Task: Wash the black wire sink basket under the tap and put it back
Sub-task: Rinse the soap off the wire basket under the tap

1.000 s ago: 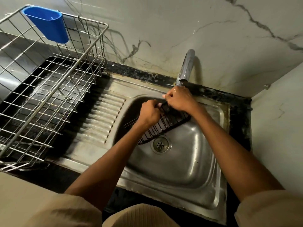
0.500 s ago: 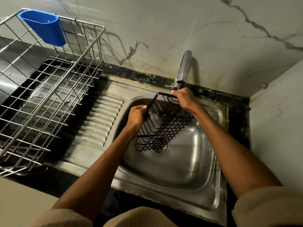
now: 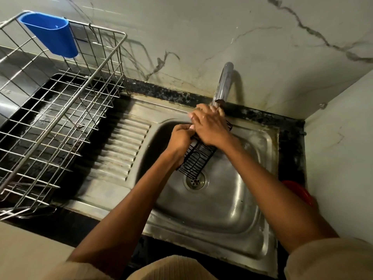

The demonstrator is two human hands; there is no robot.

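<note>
The black wire sink basket (image 3: 196,159) hangs tilted over the steel sink bowl (image 3: 228,201), its lower end just above the drain (image 3: 194,180). My left hand (image 3: 181,138) grips its left edge. My right hand (image 3: 210,126) lies over its upper part, directly beneath the spout of the chrome tap (image 3: 224,83), and hides much of the basket. Whether water is running I cannot make out.
A large steel wire dish rack (image 3: 50,122) with a blue plastic cup (image 3: 50,34) clipped to its rim stands on the ribbed drainboard (image 3: 119,150) at the left. Something red (image 3: 298,191) lies by the sink's right edge. Marble walls close in behind and at the right.
Half a second ago the basket was held open side towards me between spread hands. It is now turned edge-on, and my right hand has come over its top under the spout.
</note>
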